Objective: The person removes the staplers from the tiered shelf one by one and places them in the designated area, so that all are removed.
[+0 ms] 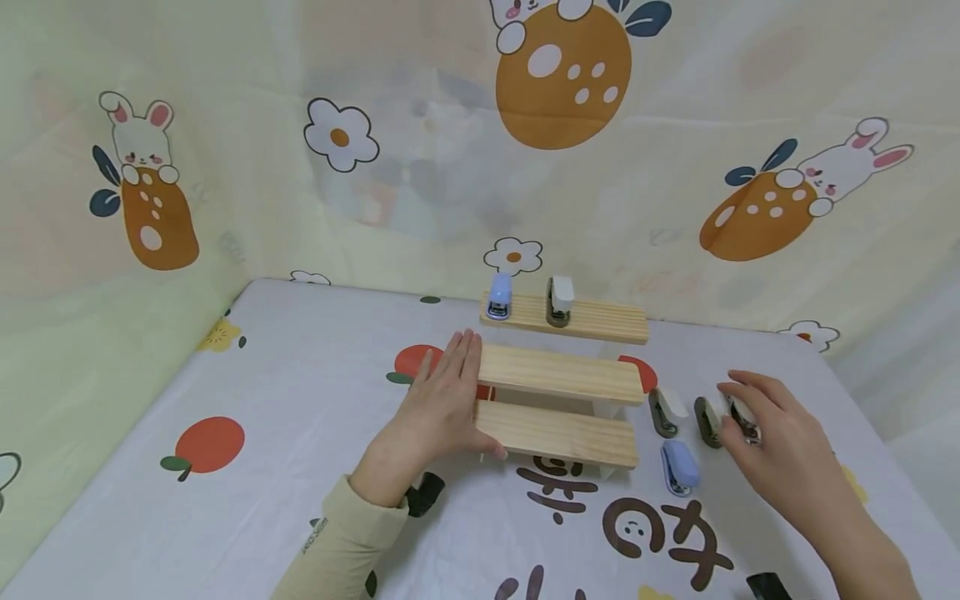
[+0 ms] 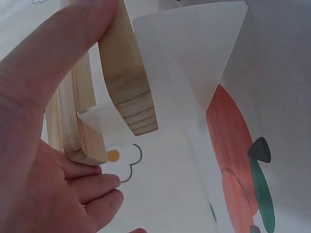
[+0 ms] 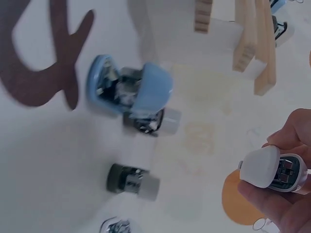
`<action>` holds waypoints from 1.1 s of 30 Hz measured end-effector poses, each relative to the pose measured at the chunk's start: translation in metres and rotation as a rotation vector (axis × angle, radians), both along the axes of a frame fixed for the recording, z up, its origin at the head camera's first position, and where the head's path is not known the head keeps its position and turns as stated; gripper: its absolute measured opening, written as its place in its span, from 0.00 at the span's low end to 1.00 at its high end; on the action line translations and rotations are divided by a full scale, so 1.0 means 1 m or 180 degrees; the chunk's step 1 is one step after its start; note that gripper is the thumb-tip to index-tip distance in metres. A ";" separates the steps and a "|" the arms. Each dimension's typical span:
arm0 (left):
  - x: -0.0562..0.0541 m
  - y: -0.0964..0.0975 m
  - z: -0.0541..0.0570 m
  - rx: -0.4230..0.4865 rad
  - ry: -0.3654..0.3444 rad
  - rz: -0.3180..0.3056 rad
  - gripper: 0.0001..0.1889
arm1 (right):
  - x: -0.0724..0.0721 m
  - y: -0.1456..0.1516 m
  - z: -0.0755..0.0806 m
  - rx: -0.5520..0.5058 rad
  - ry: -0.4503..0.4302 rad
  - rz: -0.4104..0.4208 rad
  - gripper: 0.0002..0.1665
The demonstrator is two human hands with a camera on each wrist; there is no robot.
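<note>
"What's in the right hand (image 1: 795, 454)?"

"A small white-topped stapler (image 3: 262, 167), at the right of the worktop (image 1: 300, 450). Thumb and fingers are clamped on it, pinching its sides."

"Heavy, would you say?"

"Light, I'd guess, but dense for its size with that metal inside. The casing looks like hard, smooth plastic, so a bit slippery; it shouldn't break easily."

"Best hold?"

"By the sides, low on the body. Squeezing top to bottom might work the hinge."

"And just left of that hand?"

"A dark-and-white stapler (image 1: 707, 422), then a pale-topped one (image 1: 667, 412), with a blue stapler (image 1: 680, 468) on the near side. They're close together, so I'd come down on one from above with the fingertips."

"Farther left?"

"The stepped wooden rack (image 1: 558, 372). Its boards look stiff, but the translucent side panel (image 2: 189, 53) looks thin, so I'd steady it by the board ends."

"Is that what the left hand (image 1: 442, 400) is about?"

"It seems so. It lies along the rack's left end, long fingers straight and together, thumb apart at the near board (image 1: 555, 432)."

"And at the far side?"

"A small blue one (image 1: 498, 297) and a grey-white one (image 1: 559, 302) stand on the far board (image 1: 607, 321)."
</note>
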State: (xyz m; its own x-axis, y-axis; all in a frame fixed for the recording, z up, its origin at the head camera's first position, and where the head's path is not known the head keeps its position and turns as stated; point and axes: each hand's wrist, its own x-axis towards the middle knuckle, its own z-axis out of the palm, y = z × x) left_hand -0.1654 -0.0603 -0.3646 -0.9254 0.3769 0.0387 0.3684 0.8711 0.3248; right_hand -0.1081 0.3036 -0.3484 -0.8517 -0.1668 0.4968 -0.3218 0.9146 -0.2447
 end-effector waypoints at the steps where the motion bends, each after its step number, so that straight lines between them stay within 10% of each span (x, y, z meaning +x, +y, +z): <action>1: 0.000 0.000 0.000 -0.0001 -0.0007 0.0003 0.78 | 0.001 0.002 -0.002 0.0008 -0.0001 0.0000 0.21; 24: 0.000 0.000 0.002 -0.0019 -0.0059 -0.0001 0.78 | 0.015 0.018 -0.035 0.0394 -0.1141 -0.0128 0.24; 33: 0.001 -0.001 0.001 -0.0034 -0.0058 0.0012 0.78 | 0.014 0.021 -0.047 0.0449 -0.1179 -0.0041 0.22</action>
State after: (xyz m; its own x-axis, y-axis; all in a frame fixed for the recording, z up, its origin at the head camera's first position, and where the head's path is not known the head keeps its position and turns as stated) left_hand -0.1648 -0.0609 -0.3634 -0.9274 0.3737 0.0179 0.3592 0.8759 0.3222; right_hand -0.0943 0.3241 -0.3951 -0.9714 -0.1995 0.1285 -0.2236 0.9510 -0.2137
